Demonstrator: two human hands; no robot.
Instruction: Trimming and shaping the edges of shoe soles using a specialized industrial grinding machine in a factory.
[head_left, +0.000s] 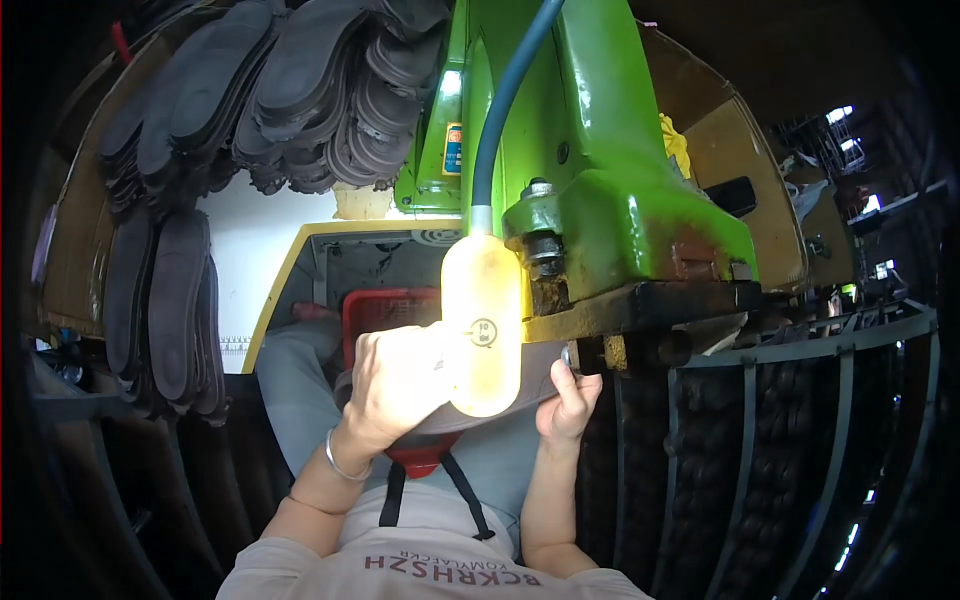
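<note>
A grey-brown shoe sole (531,386) lies held between my two hands below the head of a green machine (610,170). My left hand (392,388) is closed on its left part, with some fingertips lost behind a bright lamp (482,350). At the other end, my right hand (568,402) grips the sole with the thumb raised, close beside a small metal wheel (571,357) under the machine's dark arm (640,305). The lamp covers the middle of the sole.
Stacks of similar soles (300,80) lie at the far left on a white, yellow-edged table (240,255). A red plastic basket (352,312) sits below, by my legs. The lamp's blue-grey neck (498,120) comes down from above. Metal rails (800,345) stand at right, near a cardboard box (745,130).
</note>
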